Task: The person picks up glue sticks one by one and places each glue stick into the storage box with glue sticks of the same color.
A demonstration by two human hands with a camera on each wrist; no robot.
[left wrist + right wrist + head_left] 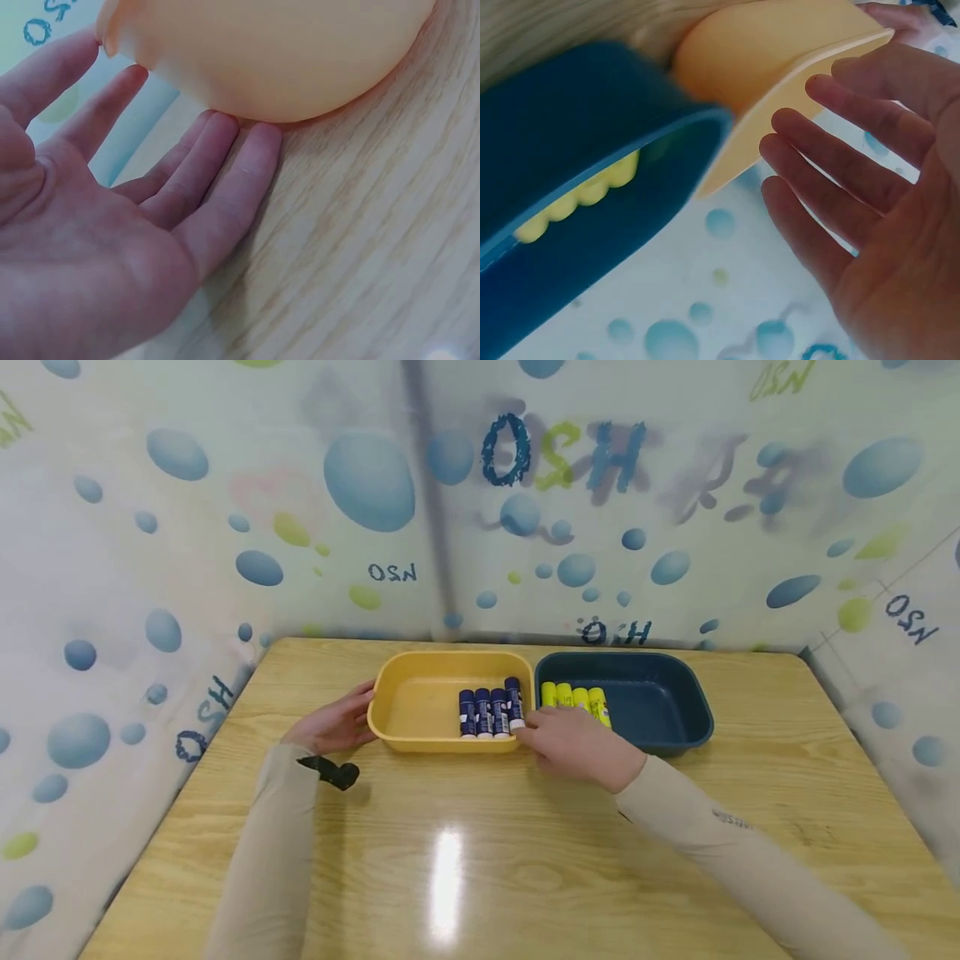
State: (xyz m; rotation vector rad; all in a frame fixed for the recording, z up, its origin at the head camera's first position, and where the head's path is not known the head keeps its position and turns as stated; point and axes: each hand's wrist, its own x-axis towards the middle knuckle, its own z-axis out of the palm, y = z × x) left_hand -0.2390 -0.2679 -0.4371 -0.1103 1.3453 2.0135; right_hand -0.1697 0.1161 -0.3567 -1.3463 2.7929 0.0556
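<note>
An orange-yellow tray (416, 697) holds several dark blue glue sticks (483, 714) side by side at its right end. The rightmost dark blue stick (513, 697) lies slightly tilted and a little farther back than the others. At the tray's left end, my left hand (333, 722) touches the outer wall with extended fingertips, some of them low near the table. My right hand (577, 743) is over the front corner where the two trays meet, close to the tilted stick. In the right wrist view its fingers (840, 157) are extended and grip nothing; the thumb is by the orange-yellow rim.
A dark blue tray (660, 706) stands against the right end of the orange-yellow one. Several yellow glue sticks (570, 695) lie in its left part, partly covered by my right hand. Both trays sit near the back of the wooden table (375, 852), before a patterned wall covering (487, 552).
</note>
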